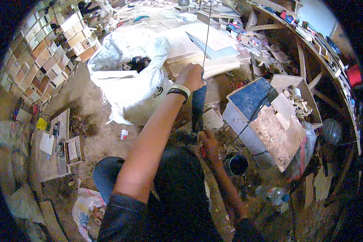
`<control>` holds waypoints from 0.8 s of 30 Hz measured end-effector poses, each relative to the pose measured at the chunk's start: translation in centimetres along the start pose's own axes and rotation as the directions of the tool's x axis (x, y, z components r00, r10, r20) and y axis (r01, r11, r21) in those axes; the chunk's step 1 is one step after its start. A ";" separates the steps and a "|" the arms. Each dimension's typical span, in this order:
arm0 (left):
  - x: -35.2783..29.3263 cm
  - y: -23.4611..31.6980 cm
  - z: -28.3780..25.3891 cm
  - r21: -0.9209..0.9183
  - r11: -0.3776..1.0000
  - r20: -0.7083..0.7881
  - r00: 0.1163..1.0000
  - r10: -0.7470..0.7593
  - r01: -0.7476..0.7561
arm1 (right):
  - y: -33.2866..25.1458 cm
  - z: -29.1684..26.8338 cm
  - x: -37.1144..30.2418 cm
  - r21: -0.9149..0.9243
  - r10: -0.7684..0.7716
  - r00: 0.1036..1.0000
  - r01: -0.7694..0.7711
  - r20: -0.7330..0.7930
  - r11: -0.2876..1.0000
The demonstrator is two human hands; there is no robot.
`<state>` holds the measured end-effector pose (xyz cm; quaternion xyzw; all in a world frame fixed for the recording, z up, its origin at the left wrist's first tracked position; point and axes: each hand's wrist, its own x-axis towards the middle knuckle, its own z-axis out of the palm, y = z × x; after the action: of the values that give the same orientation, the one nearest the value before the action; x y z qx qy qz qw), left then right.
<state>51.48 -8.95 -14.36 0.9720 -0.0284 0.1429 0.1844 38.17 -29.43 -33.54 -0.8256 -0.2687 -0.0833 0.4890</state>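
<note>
Two bare hands work along one dark blue, tapering upright piece [198, 107] at the middle of the view. The left hand [191, 76], wearing a pale band and a dark band at the wrist, is closed in a fist around the top of that piece, at about twelve o'clock from the person's lap. A thin straight rod or wire [206, 36] rises from this fist toward the top edge. The right hand [208, 141] sits at six o'clock from the left one, at the foot of the dark piece, its fingers curled and pressed together on something small and reddish; what exactly it pinches I cannot tell.

At ten o'clock from the left hand stands a big white woven plastic sack [127, 68], open at the mouth, with dark round bits inside. At one o'clock lie pale flat boards [207, 44] stacked on the dirt floor. At three o'clock from the hands rests a grey-blue wooden box [254, 109] with a worn, chipped board [278, 135] laid over it and small wooden offcuts beyond. A small dark round pot [238, 164] stands just at four o'clock from the right hand, and a clear plastic bottle [274, 195] lies further out that way. Stacked small wooden boxes [48, 60] fill the wall at nine to ten o'clock.
</note>
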 end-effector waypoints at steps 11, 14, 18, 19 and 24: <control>-0.1 0.4 0.1 0.001 0.998 -0.069 0.996 0.064 -0.064 | 0.1 -1.3 1.9 -0.080 -0.295 0.948 0.287 -0.118 0.954; 0.2 0.5 -0.1 0.015 0.998 -0.061 0.997 0.056 -0.055 | -0.7 -0.8 0.1 0.380 0.499 0.853 -0.516 0.150 0.768; 0.4 0.9 0.4 0.051 0.994 -0.124 0.987 0.104 -0.099 | 0.0 0.7 -1.6 0.255 0.572 0.792 -0.611 0.216 0.750; 0.5 1.0 0.7 0.031 0.992 -0.153 0.980 0.127 -0.123 | 0.4 0.7 -1.5 0.225 0.482 0.864 -0.503 0.144 0.835; 1.0 1.5 2.6 0.006 0.989 -0.146 0.979 0.146 -0.146 | 1.8 0.5 -0.7 0.327 0.411 0.908 -0.412 0.076 0.850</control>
<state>52.98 -11.25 -15.83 0.9538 -0.0864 0.2266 0.1773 38.42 -29.95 -35.42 -0.7685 -0.0968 0.0716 0.6284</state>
